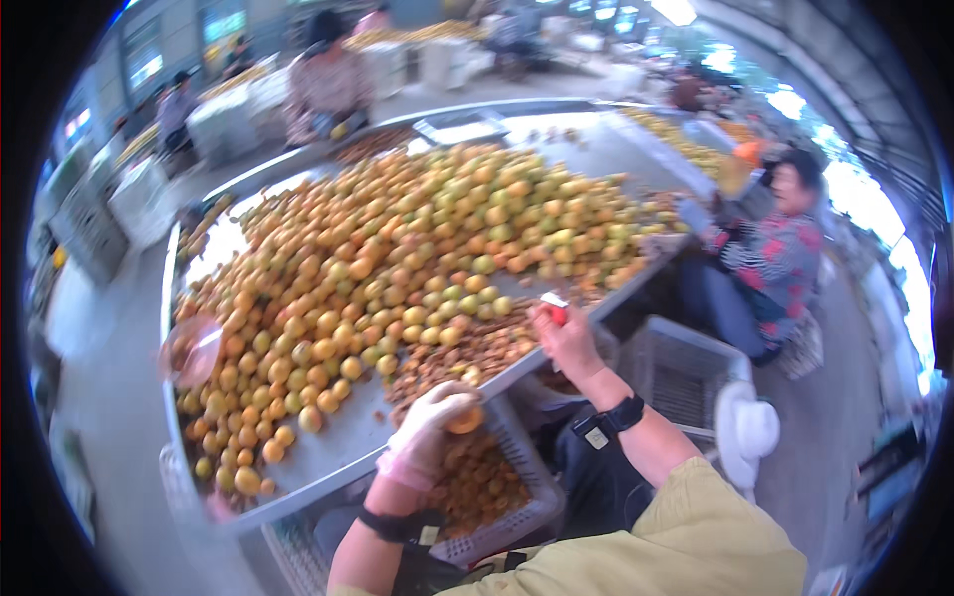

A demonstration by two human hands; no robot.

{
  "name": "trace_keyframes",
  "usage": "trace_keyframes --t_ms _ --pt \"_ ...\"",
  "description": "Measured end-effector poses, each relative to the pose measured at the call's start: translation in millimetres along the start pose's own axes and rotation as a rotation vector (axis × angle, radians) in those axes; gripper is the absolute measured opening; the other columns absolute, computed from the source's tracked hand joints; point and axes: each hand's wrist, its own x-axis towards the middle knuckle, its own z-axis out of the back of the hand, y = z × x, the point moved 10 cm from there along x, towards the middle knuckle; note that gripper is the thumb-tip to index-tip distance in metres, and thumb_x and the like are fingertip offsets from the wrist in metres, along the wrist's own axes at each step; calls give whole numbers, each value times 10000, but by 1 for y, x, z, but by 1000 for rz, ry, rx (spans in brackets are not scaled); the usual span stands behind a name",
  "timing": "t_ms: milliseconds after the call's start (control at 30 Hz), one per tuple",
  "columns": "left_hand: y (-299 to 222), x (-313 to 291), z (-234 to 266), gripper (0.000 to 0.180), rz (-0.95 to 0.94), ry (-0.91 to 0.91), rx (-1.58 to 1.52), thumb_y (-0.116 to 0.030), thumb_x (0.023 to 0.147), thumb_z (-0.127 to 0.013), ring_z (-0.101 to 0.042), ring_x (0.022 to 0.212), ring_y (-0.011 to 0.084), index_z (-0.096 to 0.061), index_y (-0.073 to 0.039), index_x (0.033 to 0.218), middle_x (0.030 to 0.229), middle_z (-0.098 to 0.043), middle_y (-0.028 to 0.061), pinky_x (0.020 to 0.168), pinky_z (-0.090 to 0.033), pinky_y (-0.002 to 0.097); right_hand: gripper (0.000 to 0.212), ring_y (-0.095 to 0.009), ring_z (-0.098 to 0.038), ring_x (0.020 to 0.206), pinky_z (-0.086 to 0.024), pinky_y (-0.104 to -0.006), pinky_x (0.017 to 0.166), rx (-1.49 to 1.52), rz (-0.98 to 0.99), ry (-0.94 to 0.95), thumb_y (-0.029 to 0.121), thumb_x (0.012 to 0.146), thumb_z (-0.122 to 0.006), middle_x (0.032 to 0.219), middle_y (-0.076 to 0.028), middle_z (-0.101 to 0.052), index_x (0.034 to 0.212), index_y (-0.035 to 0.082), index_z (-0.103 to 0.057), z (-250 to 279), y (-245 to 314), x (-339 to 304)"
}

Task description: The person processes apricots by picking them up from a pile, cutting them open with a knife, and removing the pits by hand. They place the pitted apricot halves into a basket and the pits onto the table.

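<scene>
My left hand (pixel 422 434), in a pale thin glove, is closed around a round orange fruit (pixel 465 422) at the table's near edge. Closed fingers of my bare right hand (pixel 573 350) grip a small red-handled tool (pixel 555 310) with a pale, shiny tip; blur hides its exact kind. That hand is raised over the table's edge, apart from the fruit. Beyond both hands spreads a big heap of yellow-orange fruit (pixel 378 258). Brown scraps (pixel 467 360) lie on the table between the heap and my hands.
Below my left hand stands a grey plastic crate (pixel 542 489) of brownish-orange pieces. Another grey crate (pixel 730 363) is by my right forearm. A raised rim (pixel 328 484) edges the metal table. A clear pinkish bowl (pixel 192 351) sits at left. A co-worker (pixel 775 248) sits at right; another person (pixel 330 84) is across.
</scene>
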Motion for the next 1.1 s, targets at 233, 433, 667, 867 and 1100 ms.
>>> trace_keyframes --t_ms 233,433,667,867,1100 --pt "-33 -11 -17 321 -254 111 -365 -272 879 -635 -592 645 197 -593 -62 1118 880 -607 78 504 -461 298 260 -73 -468 640 -432 -294 583 -652 47 333 230 888 -724 654 -18 -523 808 47 -559 71 127 -180" --pt "-44 -37 -42 361 -273 196 -297 -198 868 -660 -589 701 162 -546 -25 1164 925 -591 81 583 -488 273 285 -102 -536 662 -479 -287 659 -685 -456 5 307 868 -741 710 -38 -606 896 46 -632 132 145 -357" --pt "-39 -35 -22 274 -213 146 -43 -193 863 -688 -575 666 109 -602 -35 1069 802 -607 54 559 -469 244 247 -76 -508 592 -443 -264 553 -521 -540 -76 246 903 -697 647 10 -560 804 48 -587 116 78 -282" --pt "-44 -14 10 360 -236 22 163 -251 857 -687 -578 720 99 -601 -25 1124 850 -602 37 564 -476 232 172 -28 -422 503 -313 -199 448 -62 -355 305 135 945 -643 626 46 -480 831 59 -537 -35 53 -131" --pt "-40 19 19 367 -141 -1 295 -214 835 -694 -591 679 93 -600 -28 1137 851 -629 31 562 -480 223 679 -24 -422 619 -396 -187 581 -49 229 209 43 832 -748 683 64 -428 1425 45 -418 -119 86 -11"
